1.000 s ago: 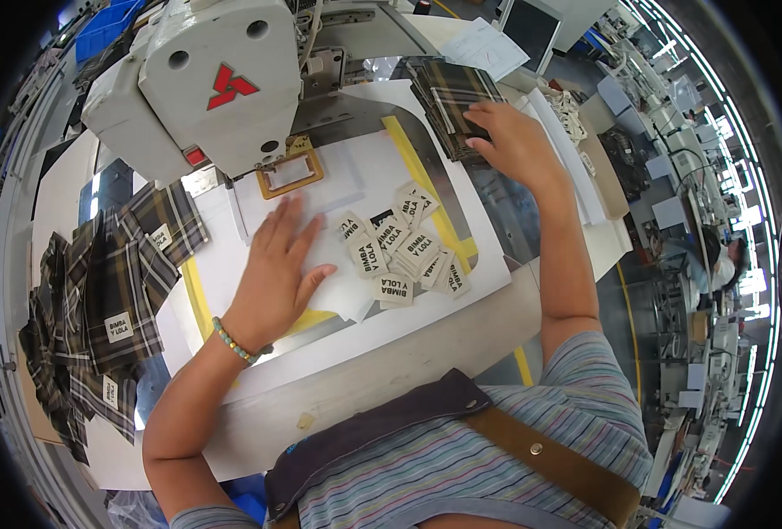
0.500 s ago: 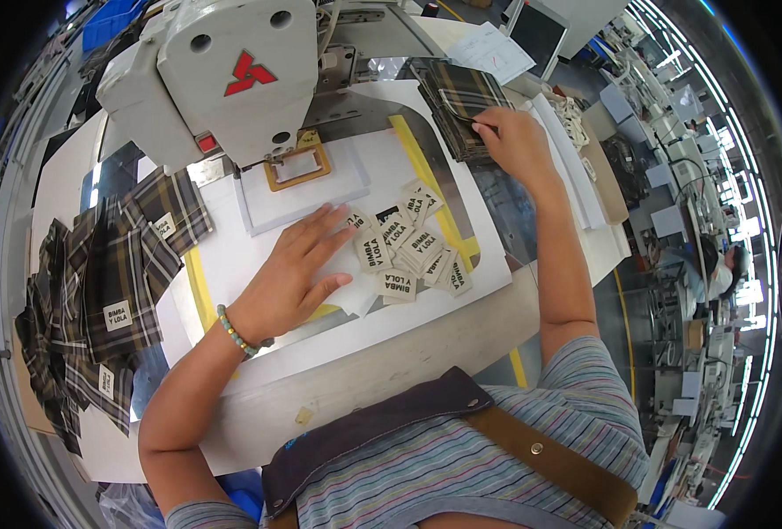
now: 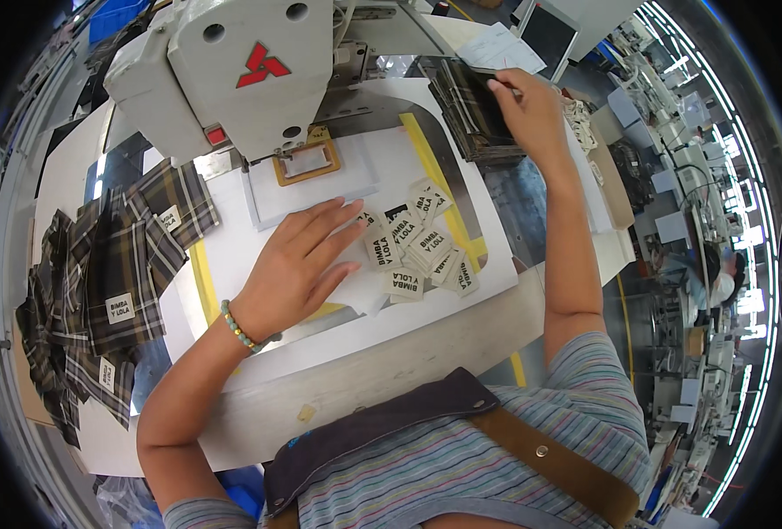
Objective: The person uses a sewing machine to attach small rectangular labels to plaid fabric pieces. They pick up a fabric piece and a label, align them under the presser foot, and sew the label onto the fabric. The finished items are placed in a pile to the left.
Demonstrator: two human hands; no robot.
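Observation:
My left hand [image 3: 298,269] rests with fingers apart on the white-covered plate [image 3: 232,207], just left of a loose heap of small cream printed labels [image 3: 408,251]. My right hand [image 3: 532,119] is closed at the top of a stack of folded dark plaid fabric [image 3: 457,106], thumb and fingers pinching the upper piece. Beyond my left fingers, a yellow rectangular frame [image 3: 304,178] sits under the white machine head [image 3: 210,75], by a clear plastic plate [image 3: 355,183]. At the left lies a rumpled pile of plaid pieces [image 3: 135,264], several with cream labels on them.
A paper sheet [image 3: 505,46] and a dark screen [image 3: 549,40] stand at the back right. A cardboard box [image 3: 618,203] with small pale items is beside the fabric stack. A blue bin [image 3: 113,18] is at the upper left. Another person [image 3: 721,286] sits among machines at the far right.
My left hand has shifted rightward toward the labels. My right hand has moved upward on the fabric stack, its fingers closing on the top piece. The view has shifted slightly.

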